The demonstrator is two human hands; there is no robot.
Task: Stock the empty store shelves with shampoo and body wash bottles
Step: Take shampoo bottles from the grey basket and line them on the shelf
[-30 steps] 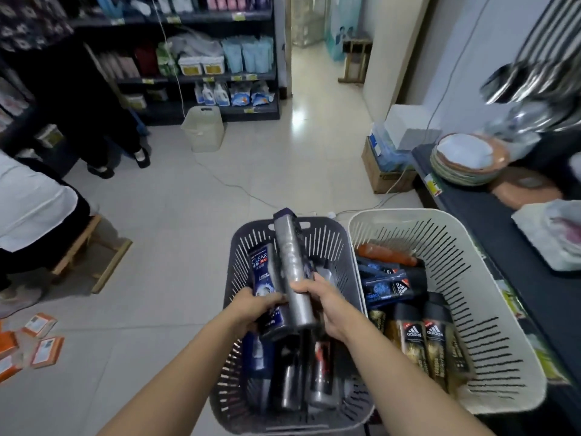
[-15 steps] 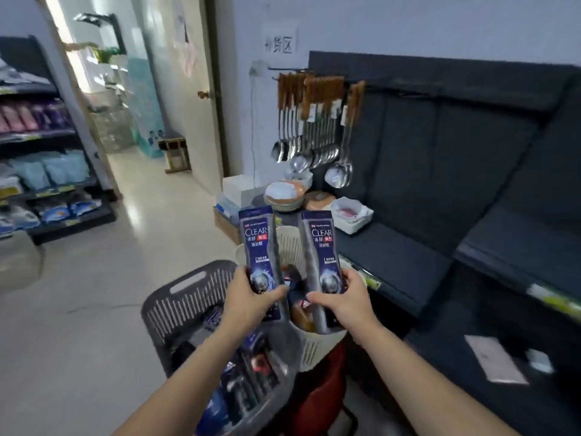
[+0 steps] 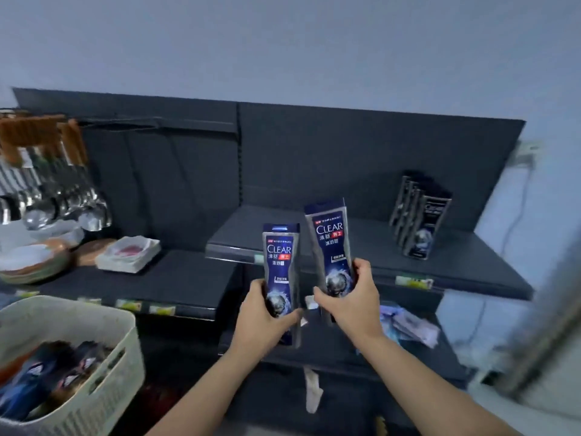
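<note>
Small shop; dark display shelves [image 3: 377, 247], price labels [image 3: 413, 281], hanging ladles [image 3: 91, 215], stacked plates [image 3: 31, 262]

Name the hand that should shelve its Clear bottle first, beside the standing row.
Likely the right hand: its bottle sits higher and nearer the standing row than the left hand.

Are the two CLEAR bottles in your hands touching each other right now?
Apart. Head view: a strip of dark shelf shows between the left bottle and the right bottle.
</note>
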